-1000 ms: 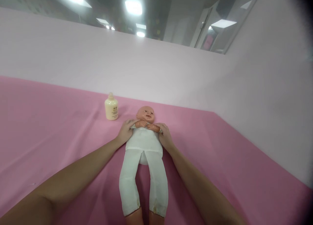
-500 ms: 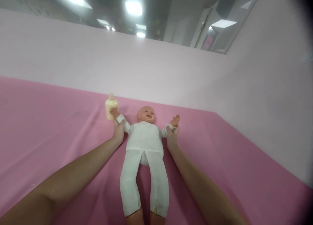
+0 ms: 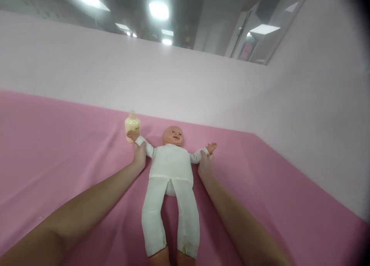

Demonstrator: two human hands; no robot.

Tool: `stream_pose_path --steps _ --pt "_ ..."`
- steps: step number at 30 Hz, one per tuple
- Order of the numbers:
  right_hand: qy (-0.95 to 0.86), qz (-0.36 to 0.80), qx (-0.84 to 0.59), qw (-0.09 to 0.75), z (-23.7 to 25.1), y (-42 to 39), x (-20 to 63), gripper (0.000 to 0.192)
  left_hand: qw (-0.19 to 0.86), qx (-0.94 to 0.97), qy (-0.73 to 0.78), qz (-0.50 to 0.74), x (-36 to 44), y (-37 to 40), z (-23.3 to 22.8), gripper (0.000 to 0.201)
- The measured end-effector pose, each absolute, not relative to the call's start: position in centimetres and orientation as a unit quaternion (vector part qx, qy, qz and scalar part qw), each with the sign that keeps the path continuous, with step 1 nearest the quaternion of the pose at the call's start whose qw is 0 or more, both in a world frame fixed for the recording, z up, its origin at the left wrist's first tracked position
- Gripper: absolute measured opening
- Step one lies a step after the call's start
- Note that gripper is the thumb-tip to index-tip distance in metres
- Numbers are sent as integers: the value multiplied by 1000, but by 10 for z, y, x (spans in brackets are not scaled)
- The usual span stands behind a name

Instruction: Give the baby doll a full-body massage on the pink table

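Note:
A baby doll (image 3: pixel 171 164) in a white top and white trousers lies on its back, head toward the wall, arms spread to both sides. My left hand (image 3: pixel 140 154) is closed around the doll's forearm on the left, by the cuff. On the other side, my right hand (image 3: pixel 205 163) grips the doll's other forearm near the wrist. A bottle of pale yellow liquid (image 3: pixel 132 123) stands upright just behind the doll's left-side hand, which partly covers it. My fingers under the doll's sleeves are mostly hidden.
The doll lies on a pink padded surface (image 3: pixel 72 143) with soft creases. Behind it rises a pale wall (image 3: pixel 173 81), which turns a corner at the right. Above is a mirror or glass pane (image 3: pixel 208 23) showing ceiling lights.
Both of the doll's forearms have swung a little outward and down in my hands. The right-side hand has dropped most; more of the bottle's label shows.

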State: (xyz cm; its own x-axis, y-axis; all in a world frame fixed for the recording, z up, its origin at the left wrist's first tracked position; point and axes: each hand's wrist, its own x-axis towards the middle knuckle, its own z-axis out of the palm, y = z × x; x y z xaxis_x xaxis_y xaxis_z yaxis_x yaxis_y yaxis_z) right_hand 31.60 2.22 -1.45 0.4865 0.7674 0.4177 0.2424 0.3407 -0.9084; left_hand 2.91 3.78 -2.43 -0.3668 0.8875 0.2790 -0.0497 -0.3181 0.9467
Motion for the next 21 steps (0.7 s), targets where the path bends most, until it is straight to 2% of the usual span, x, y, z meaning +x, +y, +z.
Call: stream_pose_path --steps 3,7,13,17,21 --pt "-463 214 -539 670 0 8 306 65 371 404 477 687 31 33 -15 44" --pt "-543 213 -512 631 19 -10 293 65 345 483 433 678 35 23 -1 50" --pt "-714 132 -451 519 27 -19 286 47 300 616 391 615 41 10 11 50" --pt "-767 83 -435 464 27 -18 285 57 237 683 384 574 43 8 12 53" --pt "-783 76 -429 444 26 -15 286 63 221 708 375 555 43 11 8 59"
